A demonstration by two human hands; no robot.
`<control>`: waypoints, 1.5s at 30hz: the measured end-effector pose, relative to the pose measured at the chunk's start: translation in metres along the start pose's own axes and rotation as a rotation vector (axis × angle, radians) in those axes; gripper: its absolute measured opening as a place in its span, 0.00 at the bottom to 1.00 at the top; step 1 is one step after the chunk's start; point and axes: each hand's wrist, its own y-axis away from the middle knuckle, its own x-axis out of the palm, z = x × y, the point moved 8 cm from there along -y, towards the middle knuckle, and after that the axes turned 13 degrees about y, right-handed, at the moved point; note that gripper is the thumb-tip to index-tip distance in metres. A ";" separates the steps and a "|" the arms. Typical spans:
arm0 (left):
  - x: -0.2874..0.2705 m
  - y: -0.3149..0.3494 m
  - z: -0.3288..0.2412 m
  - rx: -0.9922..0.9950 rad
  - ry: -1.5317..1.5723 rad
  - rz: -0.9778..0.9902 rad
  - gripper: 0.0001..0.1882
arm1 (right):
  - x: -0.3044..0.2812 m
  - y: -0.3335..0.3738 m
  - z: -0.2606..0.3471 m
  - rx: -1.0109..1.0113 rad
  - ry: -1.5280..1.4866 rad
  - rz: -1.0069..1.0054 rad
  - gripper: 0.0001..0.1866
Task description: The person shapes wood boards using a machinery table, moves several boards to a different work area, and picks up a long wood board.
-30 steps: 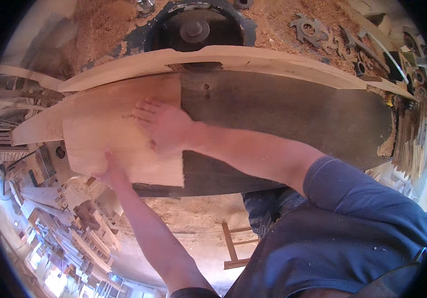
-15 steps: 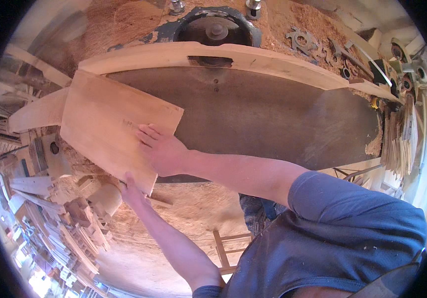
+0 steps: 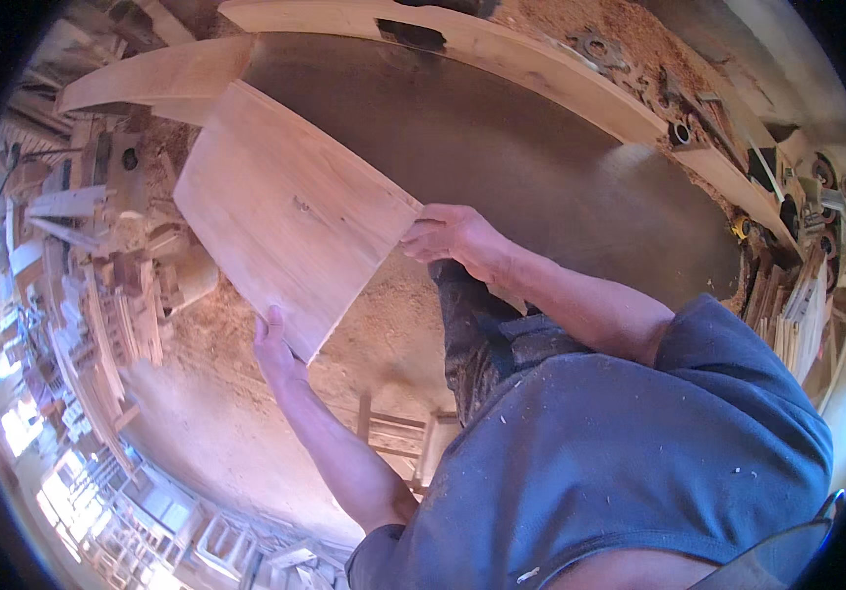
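Note:
A flat, pale wooden panel (image 3: 285,197) is held tilted over the left end of the dark machine table (image 3: 502,147). My left hand (image 3: 278,346) grips its near lower edge, the thumb on the upper face and the fingers hidden beneath. At the panel's right corner my right hand (image 3: 457,239) is closed on the edge, fingers curled at the rim. A small dark mark shows on the panel's face. Along the table's far side runs a long wooden fence (image 3: 531,61) with a dark notch in it.
A pale board (image 3: 152,77) extends past the table's left end. Metal cutter heads (image 3: 600,51) lie in sawdust behind the fence. Stacked thin boards (image 3: 797,310) stand at the right, and piled offcuts (image 3: 118,315) at the left. A wooden stool-like frame (image 3: 393,433) stands below on the dusty floor.
My right hand has gone from lying flat on the panel to gripping its right corner. The panel has come off the fence toward me, and the view has shifted and turned.

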 end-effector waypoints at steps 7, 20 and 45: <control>-0.022 0.171 0.042 0.071 0.207 0.066 0.25 | 0.007 0.130 0.042 -0.072 0.101 0.134 0.07; -0.011 0.310 0.042 0.151 0.634 0.188 0.12 | 0.032 0.248 0.100 -0.184 0.065 0.330 0.09; 0.030 0.310 0.072 0.210 1.034 -0.062 0.14 | 0.029 0.229 0.112 -0.012 0.103 0.359 0.21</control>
